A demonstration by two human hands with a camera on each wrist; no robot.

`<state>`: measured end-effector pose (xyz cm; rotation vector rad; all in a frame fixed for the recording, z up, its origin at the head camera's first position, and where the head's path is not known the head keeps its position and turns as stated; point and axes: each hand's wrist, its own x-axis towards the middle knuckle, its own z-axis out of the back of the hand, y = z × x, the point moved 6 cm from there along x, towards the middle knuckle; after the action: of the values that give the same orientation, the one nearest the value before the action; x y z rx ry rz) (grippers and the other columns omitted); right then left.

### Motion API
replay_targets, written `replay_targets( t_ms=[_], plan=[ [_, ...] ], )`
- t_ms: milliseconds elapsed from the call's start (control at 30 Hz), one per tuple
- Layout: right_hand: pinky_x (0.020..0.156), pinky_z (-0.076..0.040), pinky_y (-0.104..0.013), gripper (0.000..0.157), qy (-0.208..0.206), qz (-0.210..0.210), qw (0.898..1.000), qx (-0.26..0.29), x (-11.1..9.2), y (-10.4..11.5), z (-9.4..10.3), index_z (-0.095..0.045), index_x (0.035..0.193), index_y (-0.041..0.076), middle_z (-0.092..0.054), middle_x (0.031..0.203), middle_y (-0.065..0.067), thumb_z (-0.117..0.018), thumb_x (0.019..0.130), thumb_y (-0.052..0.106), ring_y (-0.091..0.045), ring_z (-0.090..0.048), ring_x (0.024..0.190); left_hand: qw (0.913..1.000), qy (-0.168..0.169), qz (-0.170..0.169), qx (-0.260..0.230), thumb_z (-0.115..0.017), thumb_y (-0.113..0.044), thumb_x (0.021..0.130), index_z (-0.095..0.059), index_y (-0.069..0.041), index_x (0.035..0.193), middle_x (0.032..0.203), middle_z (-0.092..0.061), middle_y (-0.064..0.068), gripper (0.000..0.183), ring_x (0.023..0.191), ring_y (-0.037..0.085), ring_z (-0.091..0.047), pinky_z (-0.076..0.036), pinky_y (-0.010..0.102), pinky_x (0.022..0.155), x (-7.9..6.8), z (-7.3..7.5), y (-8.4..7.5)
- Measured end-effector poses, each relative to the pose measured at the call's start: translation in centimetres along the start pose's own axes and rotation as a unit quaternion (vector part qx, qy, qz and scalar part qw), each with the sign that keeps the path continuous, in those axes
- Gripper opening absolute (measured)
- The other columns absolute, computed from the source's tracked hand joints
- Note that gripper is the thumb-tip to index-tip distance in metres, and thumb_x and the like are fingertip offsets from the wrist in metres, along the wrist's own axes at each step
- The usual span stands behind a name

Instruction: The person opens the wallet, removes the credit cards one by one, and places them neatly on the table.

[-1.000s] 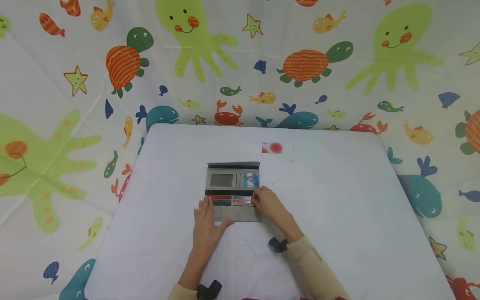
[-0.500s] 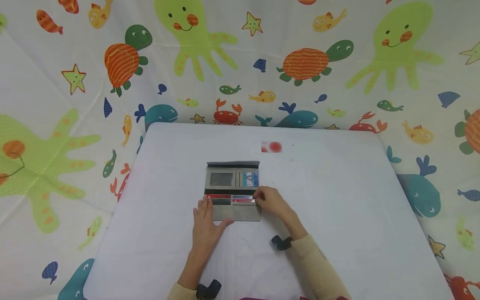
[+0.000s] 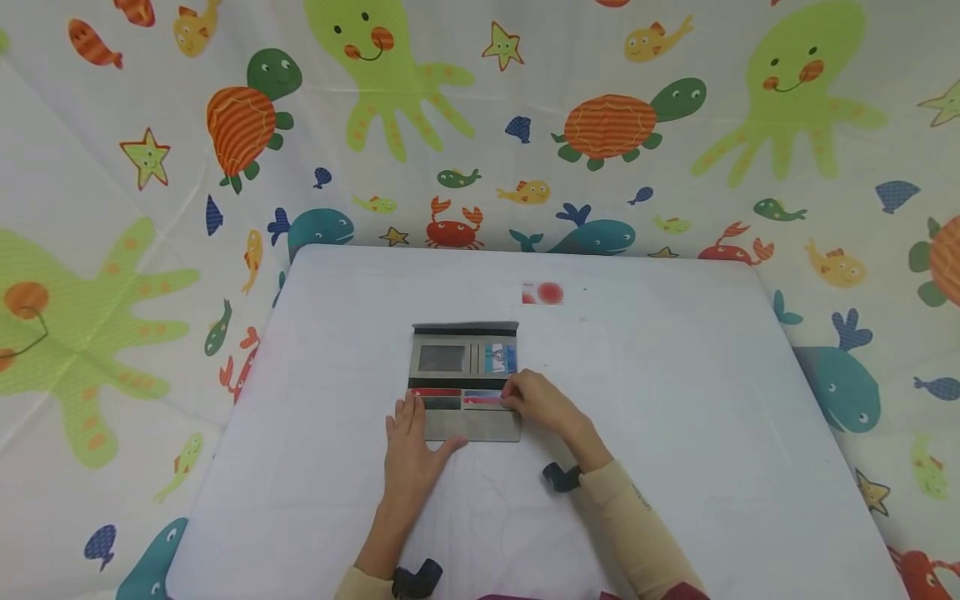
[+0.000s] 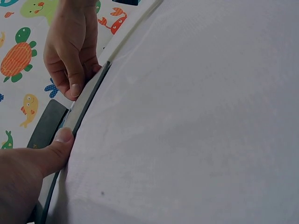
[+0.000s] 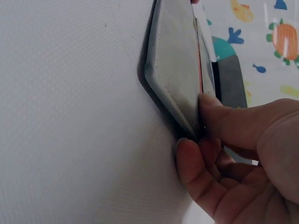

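Note:
An unfolded grey wallet (image 3: 472,427) lies on the white table, with a clear window and card slots. Blue card (image 3: 497,358) shows in its upper right slot; red card (image 3: 438,392) and pink card (image 3: 480,401) peek from the lower slots. My left hand (image 3: 411,454) rests on the wallet's left side, fingers extended, thumb along the near edge. With curled fingers, my right hand (image 3: 542,402) pinches the wallet's right edge beside the pink card's end. In the right wrist view, the thumb (image 5: 212,109) lies against the slots; the index fingertip is partly hidden.
A loose red and white card (image 3: 543,292) lies on the white table (image 3: 660,358) beyond the wallet. Behind the table hangs a cloth (image 3: 450,108) printed with sea animals. Dark wrist-worn devices (image 3: 417,578) sit on both arms.
My right hand shifts slightly right and then back left along the lower card slots, fingers still curled. The left hand and the loose card hold their places.

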<state>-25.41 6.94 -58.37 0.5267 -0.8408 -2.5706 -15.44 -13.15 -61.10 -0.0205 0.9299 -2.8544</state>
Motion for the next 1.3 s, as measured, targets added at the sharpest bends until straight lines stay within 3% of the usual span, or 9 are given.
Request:
replay_targets(
  t_ms=[467, 733, 1033, 1300],
  plan=[
    [0.065, -0.05, -0.023, 0.006, 0.017, -0.02, 1.0, 0.005, 0.6, -0.5, -0.3, -0.068, 0.09, 0.007, -0.061, 0.08, -0.002, -0.069, 0.094, 0.011, -0.014, -0.054, 0.074, 1.0, 0.0, 0.003, -0.004, -0.079, -0.057, 0.078, -0.031, 0.001, 0.155, 0.166, -0.023, 0.016, 0.108, 0.155, 0.039, -0.019, -0.015, 0.058, 0.127, 0.0, -0.1, 0.0],
    [0.068, -0.051, -0.025, 0.009, 0.005, -0.037, 0.999, -0.002, 0.6, -0.4, -0.5, -0.064, 0.088, 0.008, -0.057, 0.087, -0.004, -0.066, 0.096, 0.011, -0.017, -0.054, 0.08, 0.9999, 0.005, 0.009, -0.005, -0.08, -0.056, 0.077, -0.031, 0.001, 0.155, 0.166, -0.024, 0.017, 0.108, 0.155, 0.038, -0.019, -0.014, 0.057, 0.127, 0.2, 0.0, 0.0],
    [0.075, -0.055, -0.029, 0.007, -0.024, -0.048, 0.998, 0.018, 0.6, -1.1, -0.4, -0.065, 0.097, 0.005, -0.057, 0.092, -0.007, -0.063, 0.098, 0.011, -0.019, -0.055, 0.084, 0.9999, 0.001, 0.005, -0.009, -0.079, -0.056, 0.078, -0.032, 0.001, 0.154, 0.166, -0.024, 0.016, 0.107, 0.155, 0.038, -0.019, -0.013, 0.057, 0.127, 0.2, 0.0, -0.1],
    [0.076, -0.056, -0.027, 0.01, -0.019, -0.037, 0.999, 0.032, 0.6, -1.5, -0.3, -0.066, 0.098, 0.007, -0.059, 0.091, -0.005, -0.067, 0.097, 0.017, -0.017, -0.055, 0.084, 0.9999, -0.003, 0.005, -0.009, -0.079, -0.057, 0.077, -0.032, 0.0, 0.155, 0.166, -0.024, 0.016, 0.107, 0.155, 0.039, -0.019, -0.013, 0.058, 0.127, 0.1, 0.0, 0.0]
  ],
)
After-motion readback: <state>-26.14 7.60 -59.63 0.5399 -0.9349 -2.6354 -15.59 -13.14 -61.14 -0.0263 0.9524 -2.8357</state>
